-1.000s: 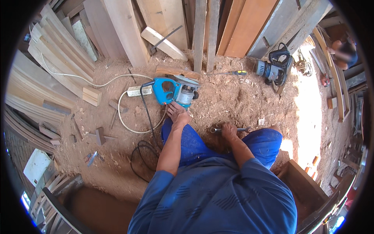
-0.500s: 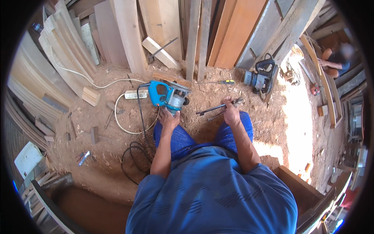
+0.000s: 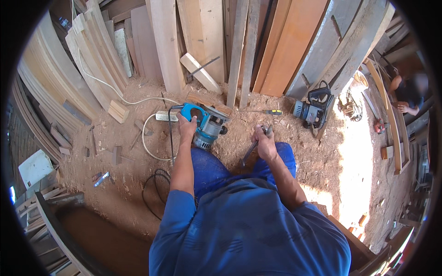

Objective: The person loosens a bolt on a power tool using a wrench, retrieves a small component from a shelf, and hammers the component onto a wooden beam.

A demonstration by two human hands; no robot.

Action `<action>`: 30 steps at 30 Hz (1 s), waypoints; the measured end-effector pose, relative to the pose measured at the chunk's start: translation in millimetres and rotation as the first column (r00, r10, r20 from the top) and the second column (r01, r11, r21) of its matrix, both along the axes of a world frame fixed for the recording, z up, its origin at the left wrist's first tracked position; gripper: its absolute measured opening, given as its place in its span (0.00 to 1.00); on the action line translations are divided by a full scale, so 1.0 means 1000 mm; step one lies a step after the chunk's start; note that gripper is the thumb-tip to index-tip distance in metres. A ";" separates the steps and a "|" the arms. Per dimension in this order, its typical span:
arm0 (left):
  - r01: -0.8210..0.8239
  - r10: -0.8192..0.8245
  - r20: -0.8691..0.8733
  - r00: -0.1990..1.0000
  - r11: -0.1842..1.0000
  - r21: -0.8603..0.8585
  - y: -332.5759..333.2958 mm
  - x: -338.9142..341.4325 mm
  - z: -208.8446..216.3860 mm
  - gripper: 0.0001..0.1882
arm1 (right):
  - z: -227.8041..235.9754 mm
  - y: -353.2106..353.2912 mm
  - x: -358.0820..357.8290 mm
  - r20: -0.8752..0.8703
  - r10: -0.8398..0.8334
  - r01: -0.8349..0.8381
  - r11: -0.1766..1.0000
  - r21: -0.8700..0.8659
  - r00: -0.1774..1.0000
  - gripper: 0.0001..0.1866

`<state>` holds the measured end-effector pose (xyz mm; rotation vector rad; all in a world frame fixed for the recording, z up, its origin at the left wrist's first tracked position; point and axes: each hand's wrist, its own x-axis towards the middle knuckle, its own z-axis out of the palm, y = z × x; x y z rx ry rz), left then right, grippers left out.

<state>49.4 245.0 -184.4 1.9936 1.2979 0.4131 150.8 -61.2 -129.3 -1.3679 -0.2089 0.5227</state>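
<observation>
My left hand (image 3: 186, 127) is closed around the handle of a teal router (image 3: 209, 126), a power tool with a metal body and black knob, which lies on its side on the shavings-covered ground. A black cord runs from its handle. To the right, my right hand (image 3: 264, 143) grips a dark metal wrench (image 3: 250, 154), its lower end pointing down between my knees. Another piece of metal shows above the fist; whether it is part of the same wrench I cannot tell. A yellow-and-black screwdriver (image 3: 273, 112) lies beyond my right hand.
A second power tool (image 3: 309, 110) with a black handle stands at right. Boards (image 3: 276, 55) lean along the far side. A white cord (image 3: 146, 131) and power strip (image 3: 166, 116) lie left, near a hammer (image 3: 117, 155). Another person (image 3: 410, 94) sits at far right.
My left hand has moved up from the router's motor end to its handle. In my right hand the wrench has swung from pointing left to pointing down toward me. The view has shifted slightly.
</observation>
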 end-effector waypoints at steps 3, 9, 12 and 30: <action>0.040 -0.040 -0.026 0.999 0.999 0.022 0.017 0.007 -0.001 0.43 | -0.003 -0.008 -0.007 -0.179 -0.099 0.111 0.992 0.059 0.979 0.15; 0.264 -0.263 -0.030 0.964 0.964 0.020 0.050 0.015 0.022 0.39 | 0.016 -0.009 -0.002 -0.455 -0.136 0.240 0.954 0.178 0.880 0.07; 0.236 -0.236 -0.037 0.971 0.972 0.003 0.052 0.009 0.020 0.37 | 0.016 -0.002 0.005 -0.411 -0.155 0.256 0.945 0.203 0.898 0.07; 0.784 0.566 0.618 0.545 -0.084 -0.615 -0.164 -0.049 0.017 0.16 | 0.059 0.037 -0.102 0.716 0.499 -0.419 0.854 -0.309 0.488 0.11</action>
